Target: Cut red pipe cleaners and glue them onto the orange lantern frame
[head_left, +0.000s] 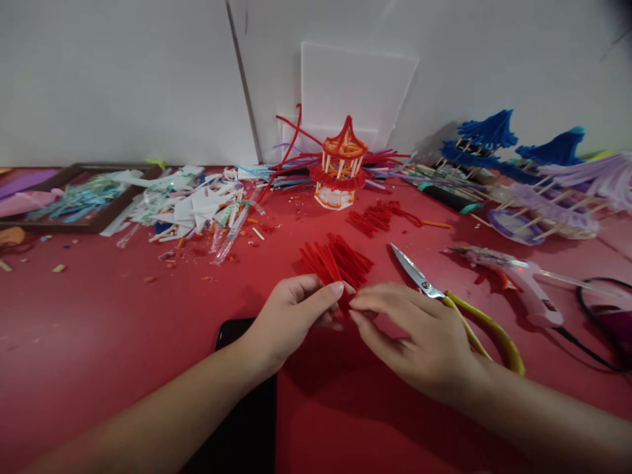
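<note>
My left hand (291, 316) is closed, its thumb pressed over a bunch of short red pipe cleaners (320, 261) that fan out beyond the fingertips. More red pieces (358, 258) lie right beside the bunch. My right hand (415, 329) meets the left at the fingertips, with thumb and forefinger pinched together; whatever is between them is too small to make out. Just past the right hand lie scissors (419, 275) with yellow handles, blades pointing away. A small pagoda model (344, 161) of red and orange pipe cleaners and pale sticks stands behind the pieces.
A pink glue gun (528, 283) lies at the right with its cord. Blue-roofed (494, 135) and lilac models (557, 204) stand behind it. A heap of white scraps (202, 204) and a brown frame (89, 227) occupy the left. A black phone (247, 415) lies beneath my left forearm.
</note>
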Tool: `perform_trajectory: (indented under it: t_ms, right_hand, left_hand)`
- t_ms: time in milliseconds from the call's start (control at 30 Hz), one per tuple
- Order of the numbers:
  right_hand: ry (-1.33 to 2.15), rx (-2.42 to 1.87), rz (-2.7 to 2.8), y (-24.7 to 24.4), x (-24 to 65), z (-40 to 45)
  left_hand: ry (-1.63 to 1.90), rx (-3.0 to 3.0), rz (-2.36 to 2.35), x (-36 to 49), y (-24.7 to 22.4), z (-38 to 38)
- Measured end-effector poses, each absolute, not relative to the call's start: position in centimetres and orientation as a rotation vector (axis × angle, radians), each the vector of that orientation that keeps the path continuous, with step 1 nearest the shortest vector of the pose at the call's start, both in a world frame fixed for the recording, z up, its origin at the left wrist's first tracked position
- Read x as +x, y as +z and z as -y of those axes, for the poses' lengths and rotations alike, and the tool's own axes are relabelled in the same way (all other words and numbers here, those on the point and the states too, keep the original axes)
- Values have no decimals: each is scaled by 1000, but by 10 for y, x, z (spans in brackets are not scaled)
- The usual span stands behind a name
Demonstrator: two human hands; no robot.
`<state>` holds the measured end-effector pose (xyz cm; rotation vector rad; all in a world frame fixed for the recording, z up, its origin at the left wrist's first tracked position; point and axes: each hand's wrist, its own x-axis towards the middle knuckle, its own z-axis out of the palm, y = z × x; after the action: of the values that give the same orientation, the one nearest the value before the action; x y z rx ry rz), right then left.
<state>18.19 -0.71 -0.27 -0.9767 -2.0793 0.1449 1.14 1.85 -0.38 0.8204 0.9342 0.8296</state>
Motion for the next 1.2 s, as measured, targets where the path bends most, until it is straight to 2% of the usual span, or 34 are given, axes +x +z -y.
perform_trajectory:
  t_ms: [167, 300, 400, 567, 667, 1200]
  right_hand:
    - [80, -987, 2095, -6, 182, 5]
    - [195, -1005, 2093, -4, 183, 6]
    - [454, -1091, 2000, -2, 181, 6]
    - [1119, -1236, 1631, -2, 177, 2]
    - [1287, -1224, 1513, -2, 177, -1]
    - [977, -1195, 1577, -2, 177, 3]
  left_hand:
    - [836, 785, -904, 12, -4, -17]
    - [833, 784, -922, 12, -4, -18]
    - [833, 818, -945, 11, -5, -18]
    - [872, 877, -925, 10, -7, -18]
    - [851, 934, -927, 9, -7, -18]
    - [837, 939, -827, 8, -6, -16]
